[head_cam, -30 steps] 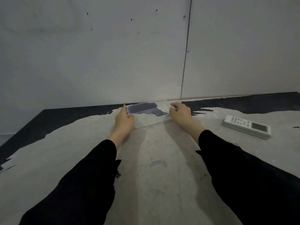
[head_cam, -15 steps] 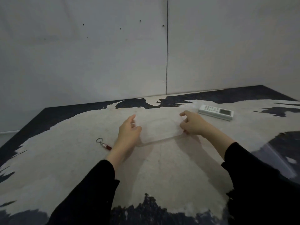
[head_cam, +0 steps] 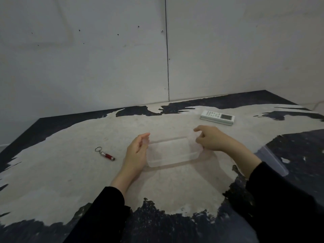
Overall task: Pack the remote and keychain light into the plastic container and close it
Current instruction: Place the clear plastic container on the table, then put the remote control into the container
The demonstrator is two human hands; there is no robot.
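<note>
worn tabletop (head_cam: pixel 73 172): both hands, left (head_cam: pixel 135 155) and right (head_cam: pixel 213 139), grip the empty container (head_cam: pixel 172 153). light (head_cam: pixel 106 154) left of it, remote (head_cam: pixel 217 117) behind. staging step; next likely release and load remote.

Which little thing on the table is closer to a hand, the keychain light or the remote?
The white remote, just beyond the right hand. The red keychain light lies farther off, apart from the left hand.
</note>
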